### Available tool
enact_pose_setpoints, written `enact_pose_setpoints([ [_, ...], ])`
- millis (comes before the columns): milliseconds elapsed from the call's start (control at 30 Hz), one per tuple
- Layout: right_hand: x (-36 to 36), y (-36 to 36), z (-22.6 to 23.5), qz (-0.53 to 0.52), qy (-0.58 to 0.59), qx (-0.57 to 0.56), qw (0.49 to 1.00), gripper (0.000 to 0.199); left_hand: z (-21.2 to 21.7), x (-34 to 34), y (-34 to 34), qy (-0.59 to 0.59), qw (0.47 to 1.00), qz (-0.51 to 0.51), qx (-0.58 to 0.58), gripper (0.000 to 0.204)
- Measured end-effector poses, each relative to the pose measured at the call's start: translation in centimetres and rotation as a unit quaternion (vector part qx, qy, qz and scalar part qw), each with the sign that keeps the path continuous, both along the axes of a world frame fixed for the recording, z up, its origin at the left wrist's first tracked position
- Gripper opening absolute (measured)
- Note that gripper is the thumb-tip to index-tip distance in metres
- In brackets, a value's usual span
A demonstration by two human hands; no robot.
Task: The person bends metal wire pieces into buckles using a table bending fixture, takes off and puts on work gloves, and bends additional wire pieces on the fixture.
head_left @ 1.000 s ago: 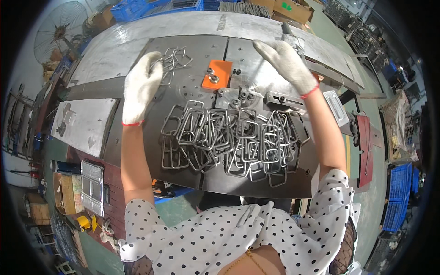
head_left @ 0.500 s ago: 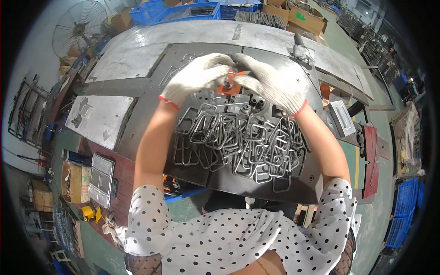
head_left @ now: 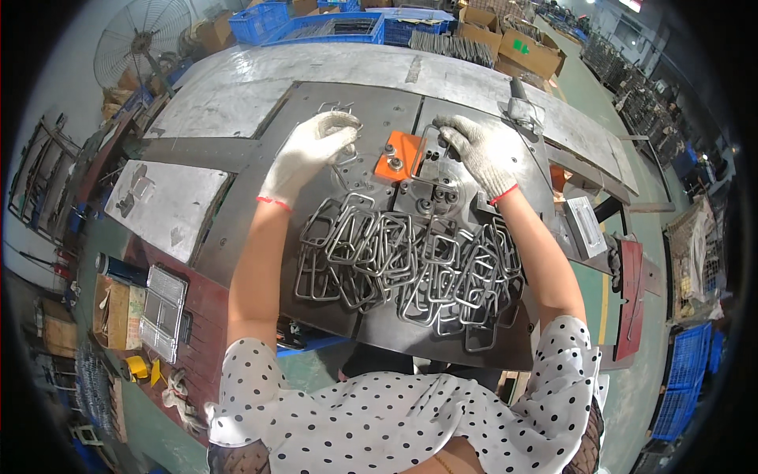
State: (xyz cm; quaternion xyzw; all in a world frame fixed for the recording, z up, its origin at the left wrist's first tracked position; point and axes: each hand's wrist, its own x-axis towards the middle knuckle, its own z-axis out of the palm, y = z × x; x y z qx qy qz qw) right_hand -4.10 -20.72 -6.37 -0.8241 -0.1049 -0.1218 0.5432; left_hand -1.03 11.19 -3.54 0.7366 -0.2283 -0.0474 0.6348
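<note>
My left hand (head_left: 316, 152), in a white knit glove, is curled closed at the far left of the work plate. Bent wire shows just below its fingers and appears to be in its grip; the palm hides part of it. My right hand (head_left: 478, 155), gloved alike, pinches the upper corner of a rectangular wire frame (head_left: 418, 180). That frame stands over the bolted fixture, beside an orange block (head_left: 407, 146) with round metal posts. Nearer to me lies a tangled heap of grey wire frames (head_left: 387, 245).
A few more wire frames (head_left: 335, 106) lie beyond my left hand. A dark-handled tool (head_left: 521, 107) rests at the far right. Blue crates (head_left: 332, 30) and cardboard boxes (head_left: 525, 54) line the back. To the right stands a pale metal block (head_left: 585, 225).
My hands have parted from over the orange block, left hand to the left, right hand slightly right. The orange block and a wire frame in my right hand now show plainly.
</note>
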Motion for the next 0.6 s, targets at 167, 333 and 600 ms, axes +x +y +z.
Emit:
enact_pose_setpoints([
  [167,0.9,-1.2,-1.5,-0.004,0.011,-0.125,0.992,0.030,-1.3,0.1,-1.4,0.017,1.000,0.010,0.002,0.030],
  [333,0.4,-1.6,-1.8,-0.024,0.001,-0.387,0.922,0.036,-1.9,-0.4,-1.3,0.061,0.996,0.008,0.062,0.032],
  [600,0.0,-4.3,-4.3,-0.010,-0.043,-0.575,0.817,0.044,-0.9,-0.9,-3.6,0.060,0.998,0.000,-0.018,0.035],
])
